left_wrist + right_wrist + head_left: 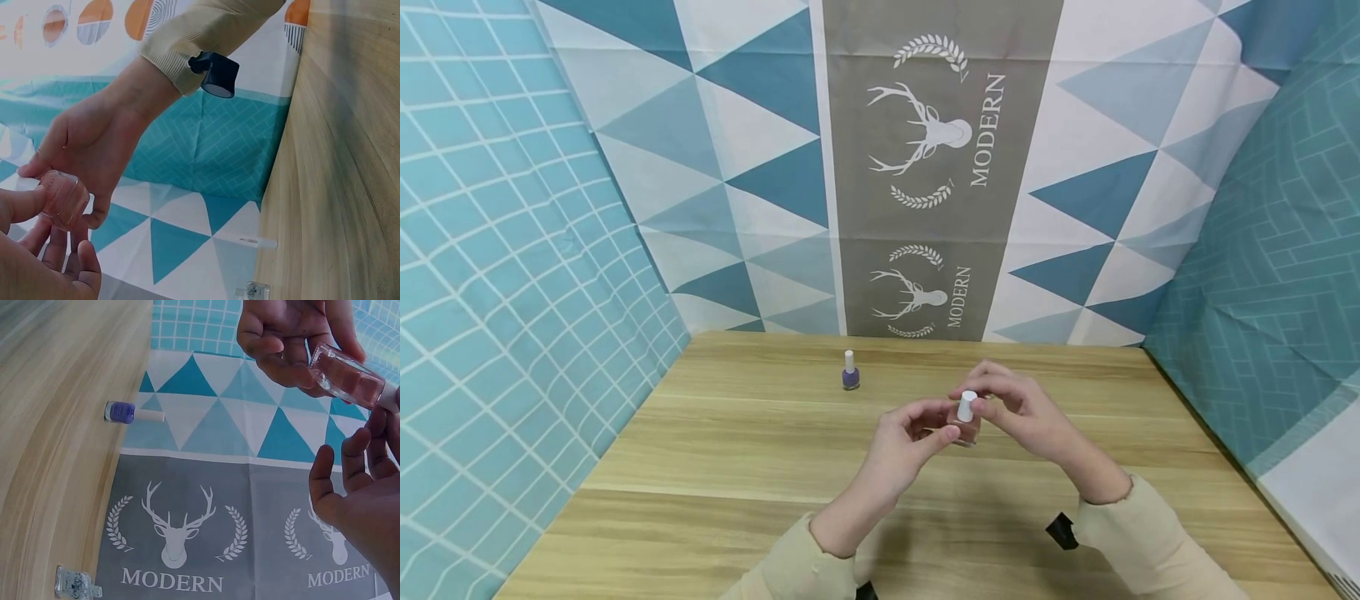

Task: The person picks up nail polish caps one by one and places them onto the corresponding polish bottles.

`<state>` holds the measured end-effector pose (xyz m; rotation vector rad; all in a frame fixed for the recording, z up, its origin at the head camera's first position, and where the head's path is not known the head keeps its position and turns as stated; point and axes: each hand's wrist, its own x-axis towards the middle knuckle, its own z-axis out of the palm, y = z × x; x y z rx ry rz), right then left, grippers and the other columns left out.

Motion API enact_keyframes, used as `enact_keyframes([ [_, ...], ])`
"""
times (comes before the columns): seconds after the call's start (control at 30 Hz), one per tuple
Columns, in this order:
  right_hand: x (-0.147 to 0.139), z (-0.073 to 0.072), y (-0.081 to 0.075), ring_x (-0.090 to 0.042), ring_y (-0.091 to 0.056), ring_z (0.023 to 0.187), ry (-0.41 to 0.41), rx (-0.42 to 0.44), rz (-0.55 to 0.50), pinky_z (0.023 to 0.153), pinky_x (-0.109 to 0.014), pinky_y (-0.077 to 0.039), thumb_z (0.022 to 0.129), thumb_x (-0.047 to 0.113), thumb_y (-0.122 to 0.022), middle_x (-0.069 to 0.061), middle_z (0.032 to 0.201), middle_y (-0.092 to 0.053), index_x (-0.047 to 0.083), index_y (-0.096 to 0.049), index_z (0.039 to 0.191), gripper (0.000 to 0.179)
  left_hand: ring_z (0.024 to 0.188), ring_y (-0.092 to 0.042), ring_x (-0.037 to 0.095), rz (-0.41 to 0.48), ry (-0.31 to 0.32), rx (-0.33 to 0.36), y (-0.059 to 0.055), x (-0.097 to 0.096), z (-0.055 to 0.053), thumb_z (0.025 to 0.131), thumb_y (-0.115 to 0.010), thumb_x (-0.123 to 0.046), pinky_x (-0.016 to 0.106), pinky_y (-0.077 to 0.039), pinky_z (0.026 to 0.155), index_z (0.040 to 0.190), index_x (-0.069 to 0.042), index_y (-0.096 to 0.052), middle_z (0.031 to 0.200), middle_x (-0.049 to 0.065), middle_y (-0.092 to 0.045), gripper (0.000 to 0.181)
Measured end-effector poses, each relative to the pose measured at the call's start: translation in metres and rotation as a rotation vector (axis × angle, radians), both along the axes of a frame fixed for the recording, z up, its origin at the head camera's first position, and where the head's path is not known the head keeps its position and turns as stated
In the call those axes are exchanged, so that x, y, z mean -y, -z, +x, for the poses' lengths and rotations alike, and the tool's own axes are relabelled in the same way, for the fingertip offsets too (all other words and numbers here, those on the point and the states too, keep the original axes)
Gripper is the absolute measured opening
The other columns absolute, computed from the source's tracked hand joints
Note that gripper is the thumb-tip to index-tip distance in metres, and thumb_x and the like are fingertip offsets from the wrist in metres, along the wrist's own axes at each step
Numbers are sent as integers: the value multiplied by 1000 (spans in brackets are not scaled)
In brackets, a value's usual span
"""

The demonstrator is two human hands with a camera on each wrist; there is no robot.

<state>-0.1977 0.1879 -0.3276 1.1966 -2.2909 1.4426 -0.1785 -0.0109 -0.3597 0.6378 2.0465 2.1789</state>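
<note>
My left hand (891, 450) pinches a pink nail polish bottle (967, 428) between thumb and fingers, above the table. The bottle's white cap (967, 405) is gripped by the fingertips of my right hand (1033, 421). Cap and bottle are joined, tilted slightly. In the right wrist view, pink polish (347, 376) shows through the clear glass. A clear glittery bottle (74, 584), its neck uncapped, stands on the table; in the head view it is hidden behind my right hand. Near it, a white cap with a thin brush (259, 242) stands brush upward.
Farther back on the wooden table (722, 450), left of my hands, stands a purple nail polish bottle (850, 377) with a white cap. Patterned cloth (917, 167) rises along the back edge, with blue cloth at both sides.
</note>
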Motion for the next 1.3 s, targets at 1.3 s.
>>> enact_keyframes([
  [1.3, 31, 32, -22, -5, -56, 73, 425, -176, -108, 63, -23, -47, 74, -7, -73, -2, 79, -65, 1, -74, 84, 12, 78, -57, 13, -130, -238, -136, -9, -9, 5, 79, -77, -15, 23, -47, 69, 100, -11, -70, 89, 4, -68, 23],
])
